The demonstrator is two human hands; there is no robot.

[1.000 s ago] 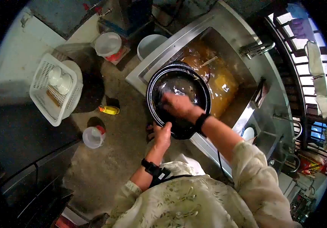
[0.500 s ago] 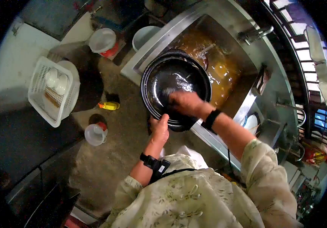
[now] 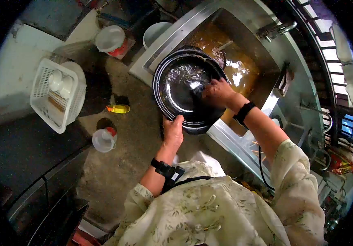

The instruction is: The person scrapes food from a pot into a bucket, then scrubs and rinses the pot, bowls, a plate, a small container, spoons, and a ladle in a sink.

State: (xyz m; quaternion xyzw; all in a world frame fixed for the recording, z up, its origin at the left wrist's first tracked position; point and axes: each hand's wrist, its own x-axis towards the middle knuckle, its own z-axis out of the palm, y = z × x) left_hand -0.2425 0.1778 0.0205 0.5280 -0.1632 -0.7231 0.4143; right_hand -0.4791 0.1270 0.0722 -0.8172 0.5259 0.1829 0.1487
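Note:
A large black pot (image 3: 180, 88) rests tilted on the front edge of a steel sink (image 3: 242, 45) filled with brown water. My left hand (image 3: 173, 131) grips the pot's near rim from below. My right hand (image 3: 215, 92) is inside the pot at its right side, fingers closed on a dark scrubber that is mostly hidden under them. The pot's wet inner wall shines.
A white plastic basket (image 3: 55, 96) with white cups stands on the floor at left. A yellow bottle (image 3: 119, 108) and a clear jug (image 3: 103, 139) lie on the concrete floor. Two white buckets (image 3: 110, 39) sit at the top. A tap (image 3: 277, 28) is over the sink.
My right hand has swept from the pot's lower middle up to its right side. The left hand keeps its hold on the rim.

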